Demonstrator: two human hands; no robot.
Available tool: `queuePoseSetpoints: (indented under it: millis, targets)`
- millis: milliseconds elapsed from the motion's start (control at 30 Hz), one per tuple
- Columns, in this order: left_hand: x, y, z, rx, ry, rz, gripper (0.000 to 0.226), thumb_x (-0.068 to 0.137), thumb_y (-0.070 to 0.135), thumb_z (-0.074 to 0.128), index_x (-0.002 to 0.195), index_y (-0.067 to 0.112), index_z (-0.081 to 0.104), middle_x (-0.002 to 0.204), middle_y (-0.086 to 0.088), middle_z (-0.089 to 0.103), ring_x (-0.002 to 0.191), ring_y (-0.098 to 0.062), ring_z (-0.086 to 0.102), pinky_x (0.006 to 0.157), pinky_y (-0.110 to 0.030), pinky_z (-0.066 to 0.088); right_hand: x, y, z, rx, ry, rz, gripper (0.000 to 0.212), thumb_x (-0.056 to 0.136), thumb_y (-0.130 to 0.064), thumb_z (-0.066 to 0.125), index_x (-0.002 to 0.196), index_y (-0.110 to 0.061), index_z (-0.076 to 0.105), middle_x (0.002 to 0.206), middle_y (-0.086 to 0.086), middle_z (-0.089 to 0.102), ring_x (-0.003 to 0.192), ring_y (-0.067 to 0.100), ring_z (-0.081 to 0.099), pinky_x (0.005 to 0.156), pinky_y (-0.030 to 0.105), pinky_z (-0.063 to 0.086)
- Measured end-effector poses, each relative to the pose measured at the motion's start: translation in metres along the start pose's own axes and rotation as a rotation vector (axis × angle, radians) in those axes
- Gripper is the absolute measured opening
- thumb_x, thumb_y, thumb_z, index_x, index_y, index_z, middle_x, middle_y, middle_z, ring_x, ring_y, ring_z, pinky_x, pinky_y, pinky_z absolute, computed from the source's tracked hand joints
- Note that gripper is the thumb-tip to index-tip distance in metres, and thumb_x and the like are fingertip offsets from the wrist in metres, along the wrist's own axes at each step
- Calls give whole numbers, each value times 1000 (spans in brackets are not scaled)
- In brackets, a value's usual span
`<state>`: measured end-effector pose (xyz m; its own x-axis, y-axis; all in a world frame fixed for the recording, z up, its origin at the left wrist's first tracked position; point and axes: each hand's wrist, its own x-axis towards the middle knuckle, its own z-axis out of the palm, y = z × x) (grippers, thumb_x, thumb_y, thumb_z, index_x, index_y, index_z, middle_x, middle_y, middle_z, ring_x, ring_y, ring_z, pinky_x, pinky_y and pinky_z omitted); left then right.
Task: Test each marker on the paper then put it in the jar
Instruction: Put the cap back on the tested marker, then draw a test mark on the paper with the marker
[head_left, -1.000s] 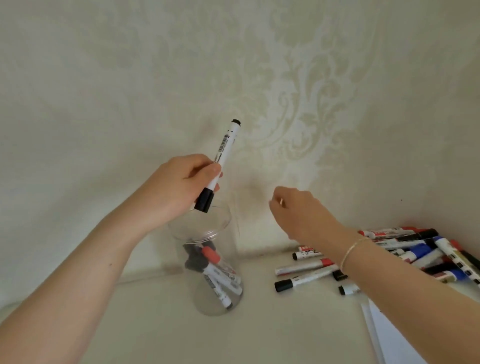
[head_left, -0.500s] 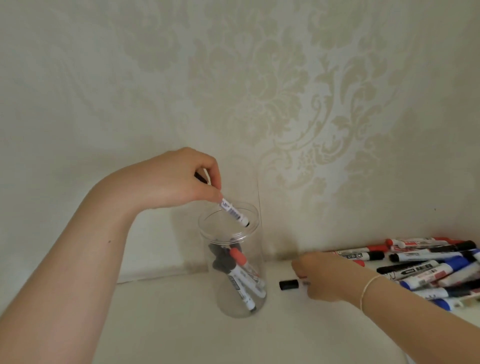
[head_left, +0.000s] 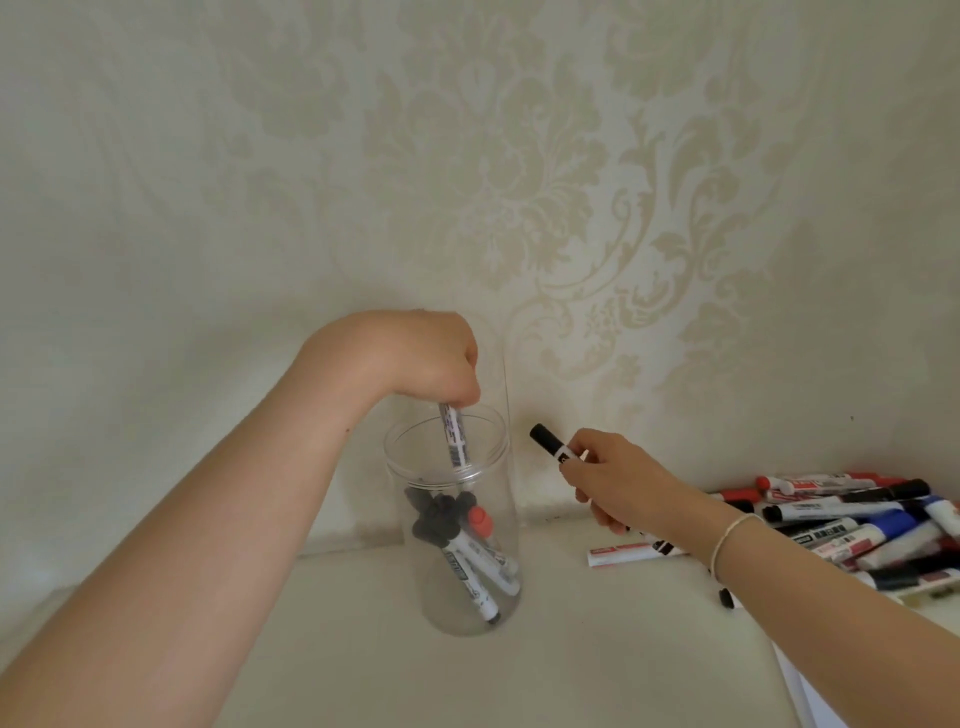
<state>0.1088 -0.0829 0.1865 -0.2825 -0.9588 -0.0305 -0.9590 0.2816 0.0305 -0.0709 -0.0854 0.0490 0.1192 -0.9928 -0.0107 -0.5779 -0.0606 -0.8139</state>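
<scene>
Your left hand hangs over the clear jar, fingers clamped on a marker pointing down through its mouth. Your right hand, right of the jar, grips a black-capped marker above the desk. Loose markers pile at far right.

head cam; looks forward-down; close over jar and table; wall behind
</scene>
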Motion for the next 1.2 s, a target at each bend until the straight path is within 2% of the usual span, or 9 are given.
queuePoseSetpoints:
  millis: [300, 367, 467, 600, 800, 900, 1000, 1100, 1200]
  targets:
    - [22, -5, 49, 60, -299, 33, 23, 84, 24, 69, 107, 22, 68, 92, 7, 65, 76, -10, 62, 57, -18, 42, -2, -2, 5, 233, -42, 35, 13, 93, -13, 47, 104, -12, 55, 63, 9, 55, 29, 11, 35, 34, 16, 25]
    - [13, -7, 38, 25, -175, 19, 21, 87, 23, 64, 107, 21, 66, 87, 7, 68, 75, -9, 62, 60, -20, 46, -5, -3, 2, 278, -29, 56, 13, 93, -13, 47, 103, -7, 53, 63, 8, 55, 31, 13, 35, 35, 16, 25]
    - [2, 5, 26, -56, 316, 139, 20, 87, 22, 58, 106, 26, 64, 102, 8, 69, 96, -13, 63, 83, -31, 51, -8, -3, -5, 308, 28, 30, 7, 89, -9, 48, 91, -5, 54, 58, 5, 56, 35, 14, 35, 36, 17, 25]
    - [6, 38, 46, 90, 181, 371, 45, 93, 27, 54, 137, 31, 45, 139, 11, 48, 125, -12, 47, 101, -30, 40, -13, 1, -8, 249, 144, -95, 14, 82, -5, 53, 68, -10, 51, 50, 0, 48, 38, 7, 38, 45, 22, 30]
    - [14, 53, 63, 121, 126, 386, 33, 101, 40, 36, 102, 16, 58, 72, 5, 52, 60, -12, 47, 55, -28, 34, -27, 31, -22, 305, 301, -56, 3, 80, -13, 65, 82, -14, 64, 68, -2, 59, 67, 17, 51, 61, 28, 39]
    - [14, 63, 73, 154, 348, 357, 40, 102, 44, 23, 97, 13, 48, 68, 2, 45, 56, -16, 43, 53, -33, 30, -35, 41, -38, 795, 259, 248, 44, 77, -26, 73, 112, -8, 53, 101, 9, 59, 88, 23, 58, 76, 29, 48]
    - [13, 79, 85, -60, 211, 409, 37, 101, 47, 24, 91, 18, 44, 71, 5, 49, 61, -15, 47, 57, -32, 34, -47, 30, -45, 1242, -16, 163, 36, 76, -33, 71, 95, -7, 53, 72, 6, 54, 58, 17, 50, 62, 29, 44]
    - [14, 94, 100, -154, 129, 538, 33, 100, 47, 30, 97, 21, 51, 87, 4, 63, 78, -16, 58, 71, -34, 45, -51, 21, -43, 1083, -72, 12, 30, 79, -34, 68, 65, -15, 49, 44, -4, 35, 37, 10, 28, 48, 24, 24]
    - [16, 96, 113, -388, 70, 573, 38, 98, 45, 38, 91, 15, 60, 83, 2, 68, 77, -12, 64, 74, -31, 50, -55, 22, -47, 968, -74, -13, 36, 90, -23, 58, 58, -10, 46, 37, 0, 32, 34, 12, 30, 44, 22, 36]
